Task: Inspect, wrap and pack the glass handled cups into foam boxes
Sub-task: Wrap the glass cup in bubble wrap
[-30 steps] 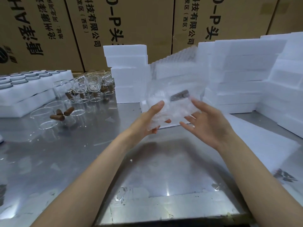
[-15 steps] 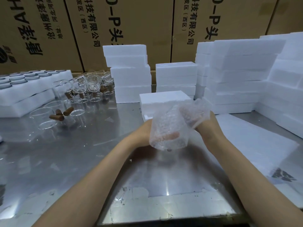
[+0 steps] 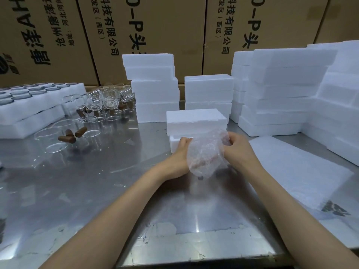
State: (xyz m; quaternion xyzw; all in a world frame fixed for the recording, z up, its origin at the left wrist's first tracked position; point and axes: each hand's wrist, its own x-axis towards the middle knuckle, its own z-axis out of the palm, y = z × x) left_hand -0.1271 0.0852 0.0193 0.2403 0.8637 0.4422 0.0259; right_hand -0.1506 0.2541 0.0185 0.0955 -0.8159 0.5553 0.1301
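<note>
Cardboard cartons (image 3: 155, 26) beyond the grip, backing a steel table (image 3: 97, 191). Stacked foam boxes (image 3: 281, 90) beyond and right of grip; one foam box (image 3: 196, 119) directly behind it, lid slightly offset. Loose glass cups (image 3: 77, 133), brown handles, well to the left. Bubble-wrapped cup (image 3: 206, 154) held above the table between both hands: left hand (image 3: 179, 152) curled round the near-left side, right hand (image 3: 238, 147) pinching wrap at the upper right. Judged light, fragile, slippery through film; wrap soft, apt to unfurl. Best hold round the body, loose end pinned, not by the handle.
</note>
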